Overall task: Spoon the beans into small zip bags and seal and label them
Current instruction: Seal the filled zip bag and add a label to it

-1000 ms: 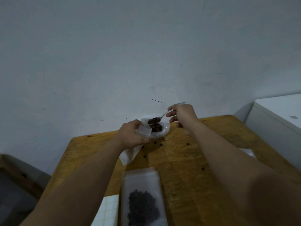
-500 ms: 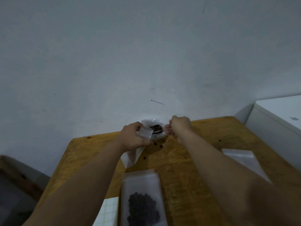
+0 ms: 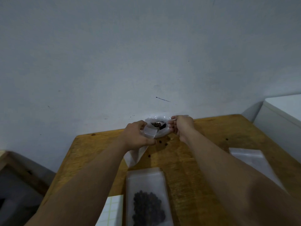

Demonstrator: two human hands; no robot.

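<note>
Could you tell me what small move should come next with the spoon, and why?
Probably carry the loaded metal spoon leftward and tip it into the small clear zip bag. The right hand holds the spoon with dark beans over the white bowl, while the left hand holds the bag's mouth just beside it.

Beans, spoon, zip bags, label sheet: mid frame down to bottom edge.
Dark beans [image 3: 158, 125] heaped in a white container [image 3: 160, 133] at centre; spoon [image 3: 162, 124] bowl in the heap, handle running right. Small clear zip bag [image 3: 150, 132] held just left of it, mouth up. Bottom centre: filled bag [image 3: 147, 198] lying flat. Empty bags [image 3: 250, 158] at right. Label sheet [image 3: 112, 211] bottom left. Loose beans [image 3: 160, 142] scattered below the container.
</note>
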